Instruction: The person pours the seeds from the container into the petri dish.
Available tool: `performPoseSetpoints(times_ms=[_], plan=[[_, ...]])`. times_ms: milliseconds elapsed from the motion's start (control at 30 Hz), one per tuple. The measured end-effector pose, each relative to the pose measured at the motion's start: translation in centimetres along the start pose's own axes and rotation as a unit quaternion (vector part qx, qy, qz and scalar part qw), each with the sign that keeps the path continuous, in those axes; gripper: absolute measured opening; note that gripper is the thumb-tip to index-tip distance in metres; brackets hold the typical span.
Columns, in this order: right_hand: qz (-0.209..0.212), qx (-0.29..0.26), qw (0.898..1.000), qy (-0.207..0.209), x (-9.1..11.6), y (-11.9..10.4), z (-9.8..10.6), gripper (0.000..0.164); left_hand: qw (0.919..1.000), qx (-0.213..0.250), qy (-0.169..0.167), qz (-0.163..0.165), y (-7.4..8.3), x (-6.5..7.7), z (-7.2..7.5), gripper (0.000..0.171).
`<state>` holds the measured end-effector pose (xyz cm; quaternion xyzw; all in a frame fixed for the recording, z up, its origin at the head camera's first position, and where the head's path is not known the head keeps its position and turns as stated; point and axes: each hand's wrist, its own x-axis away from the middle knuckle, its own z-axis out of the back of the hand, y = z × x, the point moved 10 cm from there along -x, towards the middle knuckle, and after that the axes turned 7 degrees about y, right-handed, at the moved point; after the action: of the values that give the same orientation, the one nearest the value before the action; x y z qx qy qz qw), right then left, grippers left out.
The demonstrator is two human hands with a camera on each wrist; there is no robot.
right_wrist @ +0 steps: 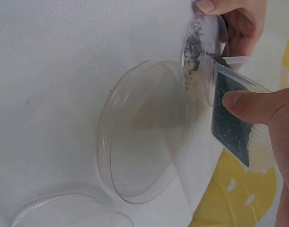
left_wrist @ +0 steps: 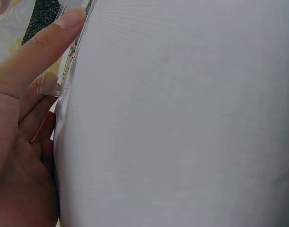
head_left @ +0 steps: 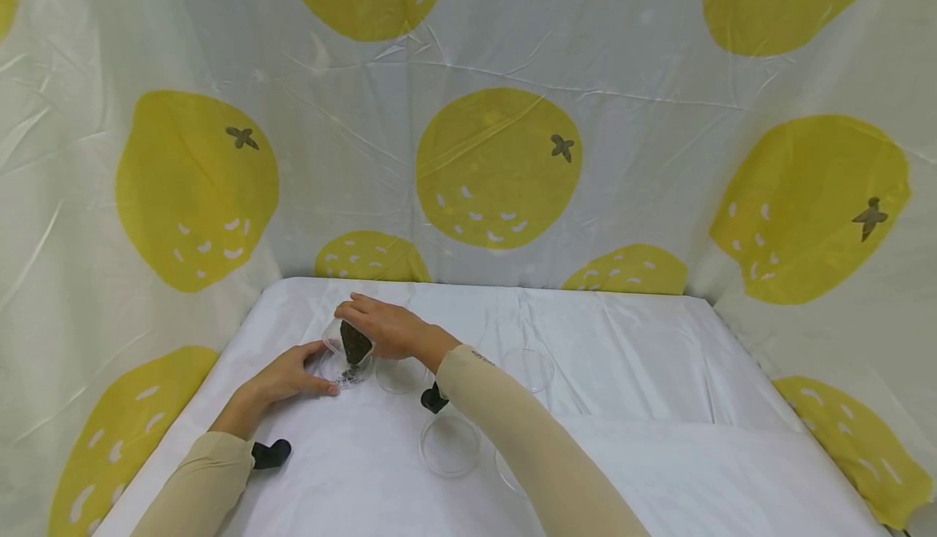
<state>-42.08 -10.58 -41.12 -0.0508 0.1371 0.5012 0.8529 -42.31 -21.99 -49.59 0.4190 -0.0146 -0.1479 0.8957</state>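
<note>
My right hand (head_left: 390,329) grips a clear plastic container (right_wrist: 235,124) partly filled with dark, soil-like granules. It is tipped over a petri dish (right_wrist: 195,47) at the left of the table, with its mouth close above the dish. Dark granules (head_left: 349,375) lie scattered in that dish, and some sit at the container's lip. My left hand (head_left: 289,373) holds the dish by its edge, thumb on one side and fingers on the other. In the left wrist view the thumb (left_wrist: 45,42) crosses the dish's rim, and most of the dish is out of frame.
Beside the filled dish lies a clear petri dish (right_wrist: 144,137). More clear dishes stand nearer me (head_left: 450,445) and farther right (head_left: 527,369); my right sleeve (head_left: 538,431) partly covers another. White cloth (head_left: 681,472) covers the table, and a lemon-print curtain (head_left: 629,195) surrounds it.
</note>
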Motion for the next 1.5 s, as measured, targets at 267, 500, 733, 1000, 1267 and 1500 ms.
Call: performPoseSetpoints(times_ms=[267, 500, 733, 1000, 1267, 1500], plan=[[-0.002, 0.002, 1.000, -0.004, 0.0, -0.1, 0.3, 0.076, 0.9999, 0.006, 0.002, -0.009, 0.0, -0.1, 0.1, 0.095], [0.002, 0.004, 1.000, -0.003, -0.1, -0.2, 0.2, 0.076, 0.9999, 0.009, 0.000, -0.010, -0.2, -0.1, 0.1, 0.094], [-0.003, -0.001, 1.000, -0.007, -0.1, -0.2, 0.2, 0.076, 0.9999, 0.011, 0.000, -0.004, -0.2, -0.1, 0.0, 0.095], [0.000, 0.003, 1.000, -0.010, 0.0, -0.3, 0.2, 0.079, 0.9999, 0.008, 0.001, -0.010, -0.1, -0.1, 0.0, 0.095], [-0.008, 0.001, 1.000, -0.006, -0.1, -0.2, 0.3, 0.078, 0.9996, 0.022, 0.002, -0.017, 0.1, -0.1, 0.0, 0.092], [-0.047, -0.012, 0.999, 0.003, 0.0, 0.8, 0.2, 0.077, 0.9998, 0.017, -0.001, -0.006, -0.4, -0.3, -0.1, 0.095]])
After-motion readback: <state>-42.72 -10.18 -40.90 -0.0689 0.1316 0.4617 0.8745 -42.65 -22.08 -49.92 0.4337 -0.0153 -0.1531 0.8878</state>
